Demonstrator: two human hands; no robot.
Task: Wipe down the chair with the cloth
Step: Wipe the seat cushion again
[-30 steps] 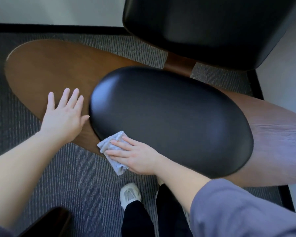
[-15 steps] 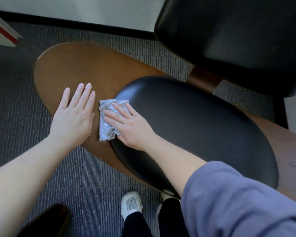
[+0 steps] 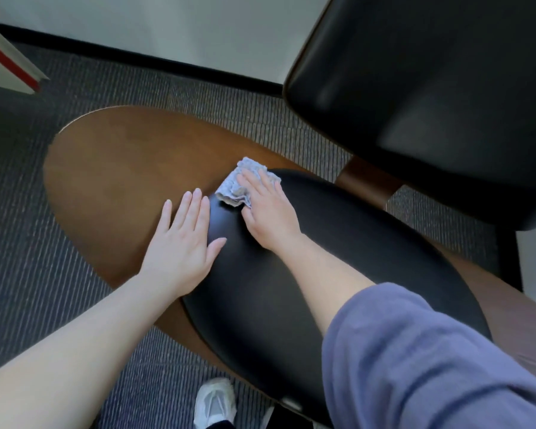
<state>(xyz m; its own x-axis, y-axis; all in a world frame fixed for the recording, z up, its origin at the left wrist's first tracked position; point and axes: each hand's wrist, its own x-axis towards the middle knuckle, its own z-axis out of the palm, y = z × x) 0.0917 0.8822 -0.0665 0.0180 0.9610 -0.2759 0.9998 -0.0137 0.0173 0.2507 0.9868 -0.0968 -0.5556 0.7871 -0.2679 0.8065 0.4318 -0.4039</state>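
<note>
Head view of a chair (image 3: 112,168) with a brown wooden shell, a black cushion (image 3: 353,258) and a black backrest (image 3: 430,88) at 1 o'clock. The cloth (image 3: 232,188), pale grey and crumpled, lies at the cushion's 10 o'clock edge, partly on the wood. The right hand (image 3: 270,212) presses it flat with straight fingers. The left hand (image 3: 183,243), just beside at 8 o'clock, rests spread and flat on the wood, holding nothing, its thumb on the cushion. Grey ribbed carpet (image 3: 28,258) surrounds the chair. A pale wall (image 3: 167,26) with a black baseboard (image 3: 155,60) runs across 12 o'clock. A white board with a red stripe (image 3: 7,63) shows at 10 o'clock and a white shoe (image 3: 214,400) at 6 o'clock.
</note>
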